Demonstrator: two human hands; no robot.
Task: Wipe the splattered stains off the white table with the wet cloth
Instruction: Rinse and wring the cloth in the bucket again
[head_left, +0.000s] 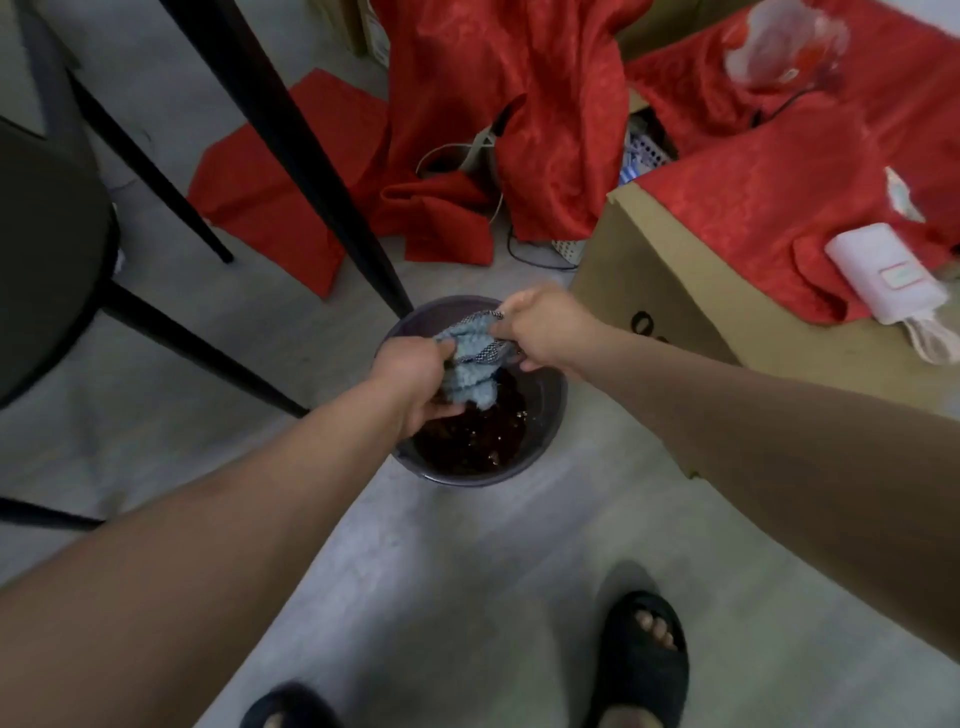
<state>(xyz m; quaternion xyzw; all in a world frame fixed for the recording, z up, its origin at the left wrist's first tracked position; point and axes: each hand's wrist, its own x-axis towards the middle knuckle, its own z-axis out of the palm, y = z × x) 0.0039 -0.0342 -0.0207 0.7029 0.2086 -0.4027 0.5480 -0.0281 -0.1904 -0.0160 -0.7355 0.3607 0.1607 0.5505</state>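
A light blue cloth (472, 364) with a checkered edge hangs bunched between both hands over a dark bucket (545, 410) on the grey floor. My left hand (415, 382) grips the cloth's lower left part. Its upper right end is pinched by my right hand (545, 330). Dark water with glints (478, 441) fills the bucket below the cloth. The white table top is out of view; only a black table leg (311, 171) shows, running down to the bucket's far rim.
A dark chair (47, 260) with black legs stands at left. Red fabric (493, 130) lies heaped behind the bucket and drapes a cardboard box (670, 306) at right, which carries a white device (888, 275). My feet in black slippers (644, 660) stand near the bottom edge.
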